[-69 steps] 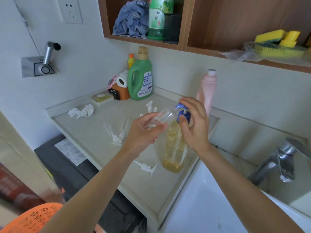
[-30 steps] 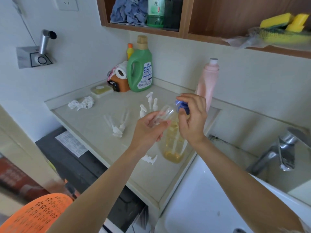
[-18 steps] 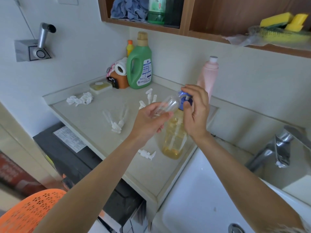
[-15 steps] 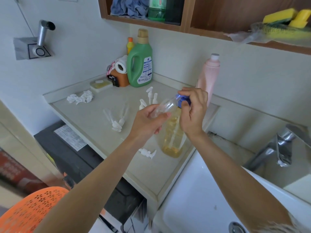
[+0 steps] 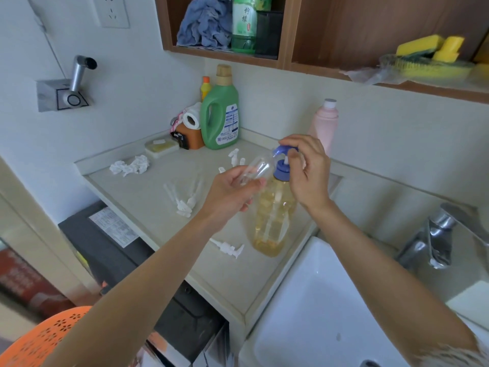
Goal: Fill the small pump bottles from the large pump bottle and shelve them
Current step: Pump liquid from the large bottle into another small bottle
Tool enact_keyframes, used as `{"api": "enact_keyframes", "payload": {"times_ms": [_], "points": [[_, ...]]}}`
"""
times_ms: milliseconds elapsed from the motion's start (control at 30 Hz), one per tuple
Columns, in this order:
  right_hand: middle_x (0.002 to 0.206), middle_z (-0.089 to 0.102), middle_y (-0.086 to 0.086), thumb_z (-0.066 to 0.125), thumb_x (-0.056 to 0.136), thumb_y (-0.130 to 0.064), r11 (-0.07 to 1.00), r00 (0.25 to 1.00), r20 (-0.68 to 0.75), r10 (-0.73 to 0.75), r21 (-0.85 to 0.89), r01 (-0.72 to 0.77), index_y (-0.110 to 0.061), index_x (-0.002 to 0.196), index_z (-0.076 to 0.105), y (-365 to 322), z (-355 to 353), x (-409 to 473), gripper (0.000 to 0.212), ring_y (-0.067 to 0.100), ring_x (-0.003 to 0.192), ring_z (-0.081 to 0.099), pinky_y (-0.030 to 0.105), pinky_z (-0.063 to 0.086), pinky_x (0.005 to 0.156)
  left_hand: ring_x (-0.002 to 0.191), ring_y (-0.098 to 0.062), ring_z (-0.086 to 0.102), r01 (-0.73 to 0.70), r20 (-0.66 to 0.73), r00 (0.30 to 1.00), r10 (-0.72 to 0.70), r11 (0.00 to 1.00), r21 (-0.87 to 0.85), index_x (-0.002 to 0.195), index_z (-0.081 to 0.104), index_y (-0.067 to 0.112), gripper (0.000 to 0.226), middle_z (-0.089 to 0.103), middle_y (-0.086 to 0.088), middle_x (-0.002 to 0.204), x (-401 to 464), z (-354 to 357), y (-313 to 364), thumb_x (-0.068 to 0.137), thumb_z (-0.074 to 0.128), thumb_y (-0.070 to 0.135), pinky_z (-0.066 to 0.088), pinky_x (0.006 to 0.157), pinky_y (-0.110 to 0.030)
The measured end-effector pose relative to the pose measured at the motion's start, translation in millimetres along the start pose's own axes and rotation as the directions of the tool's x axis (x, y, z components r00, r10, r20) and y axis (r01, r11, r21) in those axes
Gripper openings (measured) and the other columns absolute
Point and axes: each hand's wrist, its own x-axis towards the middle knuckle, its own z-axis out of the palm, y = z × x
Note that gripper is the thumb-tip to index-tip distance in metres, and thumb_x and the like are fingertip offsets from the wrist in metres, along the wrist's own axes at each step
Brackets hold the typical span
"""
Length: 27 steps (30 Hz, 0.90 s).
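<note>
The large pump bottle point(image 5: 272, 221) stands on the countertop point(image 5: 148, 192), clear, holding yellow liquid, with a blue pump head point(image 5: 281, 160). My right hand point(image 5: 307, 173) rests its fingers on that pump head, which stands raised. My left hand point(image 5: 230, 192) grips a small clear bottle point(image 5: 255, 168), tilted so its open mouth sits right under the blue spout. Loose white pump tops point(image 5: 185, 201) lie on the counter, one point(image 5: 227, 247) near the big bottle's base, others point(image 5: 235, 157) further back. A wooden shelf point(image 5: 285, 62) hangs above.
A green detergent jug point(image 5: 219, 117), pink bottle point(image 5: 324, 123), orange container with a paper roll point(image 5: 190, 128), soap dish point(image 5: 161, 148) and crumpled tissue point(image 5: 129, 165) line the back. A white sink point(image 5: 325, 308) and chrome tap point(image 5: 434, 242) lie right. An orange basket point(image 5: 39, 340) sits lower left.
The blue pump head has gone down under my right hand and come back up more than once. My left hand has kept the small bottle at the spout. The camera has shifted slightly.
</note>
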Motion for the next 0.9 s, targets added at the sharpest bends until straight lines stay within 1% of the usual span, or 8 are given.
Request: {"api": "enact_keyframes", "payload": {"times_ms": [133,233,400,533,633,667,800,900], "points": [[0.112,0.065,0.014,0.042,0.089,-0.012,1.000,1.000,0.005,-0.025,-0.010,0.025,0.004,0.105,0.066,7.3,5.1,-14.7,0.034,0.027,0.111,0.059,0.036,0.045,0.100,0.055,-0.011,0.049,-0.004,-0.008,1.000,0.004,1.000,0.001,0.097,0.065,0.031,0.019,0.061,0.013,0.058,2.3,0.3,-4.5,0.083,0.071,0.018,0.044,0.051,-0.023],[0.108,0.064,0.019,0.042,0.083,-0.005,0.998,0.998,-0.038,-0.047,0.050,0.049,0.009,0.101,0.064,9.2,13.3,-22.7,0.032,0.030,0.110,0.058,0.034,0.045,0.099,0.052,-0.013,0.047,-0.016,-0.013,1.000,0.016,1.000,0.012,0.094,0.067,0.024,0.015,0.058,0.010,0.058,1.4,0.2,-10.3,0.083,0.071,0.015,0.040,0.047,-0.024],[0.094,0.065,0.010,0.042,0.076,-0.002,0.999,0.996,-0.092,-0.018,0.040,0.022,0.006,0.086,0.066,9.1,18.5,-24.5,0.028,0.024,0.093,0.061,0.024,0.047,0.088,0.051,-0.014,0.045,0.027,-0.031,0.999,-0.027,1.000,0.006,0.090,0.067,0.020,0.009,0.058,0.005,0.062,-2.0,-0.6,-18.7,0.082,0.071,0.015,0.037,0.044,-0.023],[0.093,0.064,0.008,0.041,0.077,-0.003,0.999,0.998,-0.059,0.023,0.038,-0.020,0.004,0.086,0.066,2.4,17.1,-20.6,0.028,0.021,0.092,0.062,0.024,0.048,0.083,0.052,-0.014,0.047,0.041,-0.016,0.999,-0.041,0.999,0.005,0.094,0.068,0.023,0.014,0.060,-0.001,0.070,-2.8,-0.7,-16.0,0.083,0.071,0.017,0.039,0.045,-0.024],[0.100,0.065,0.011,0.041,0.080,-0.008,0.998,0.999,-0.013,0.031,0.049,-0.030,0.004,0.092,0.067,-3.2,9.8,-11.9,0.031,0.017,0.096,0.060,0.012,0.044,0.083,0.056,-0.013,0.049,0.032,-0.006,0.999,-0.031,0.999,0.023,0.097,0.068,0.028,0.018,0.060,0.006,0.067,-2.2,-3.6,-10.8,0.082,0.073,0.019,0.042,0.048,-0.025],[0.102,0.065,0.012,0.041,0.081,-0.009,0.998,0.999,0.001,0.032,0.060,-0.032,0.004,0.094,0.067,-4.0,7.2,-7.7,0.032,0.017,0.098,0.060,0.012,0.044,0.085,0.056,-0.013,0.050,0.022,-0.004,1.000,-0.022,0.999,0.030,0.097,0.068,0.028,0.018,0.060,0.009,0.065,-2.2,-5.3,-8.1,0.082,0.073,0.019,0.042,0.048,-0.025],[0.110,0.065,0.015,0.043,0.086,-0.011,0.999,0.999,0.037,-0.007,0.043,0.006,0.003,0.103,0.068,1.7,3.5,-7.2,0.033,0.022,0.107,0.059,0.026,0.045,0.097,0.055,-0.012,0.050,-0.004,0.001,1.000,0.004,0.999,0.044,0.100,0.068,0.025,0.020,0.061,0.013,0.062,-0.5,-7.1,-3.2,0.082,0.073,0.018,0.041,0.047,-0.024],[0.115,0.061,0.019,0.045,0.079,-0.007,0.995,0.995,0.040,-0.097,-0.033,0.098,0.007,0.108,0.064,3.7,12.9,-21.6,0.037,0.026,0.113,0.053,0.038,0.044,0.098,0.053,-0.011,0.049,-0.017,-0.010,1.000,0.017,1.000,0.026,0.101,0.068,0.021,0.021,0.059,0.012,0.059,2.0,-6.6,-3.5,0.082,0.073,0.016,0.038,0.044,-0.022]]}}
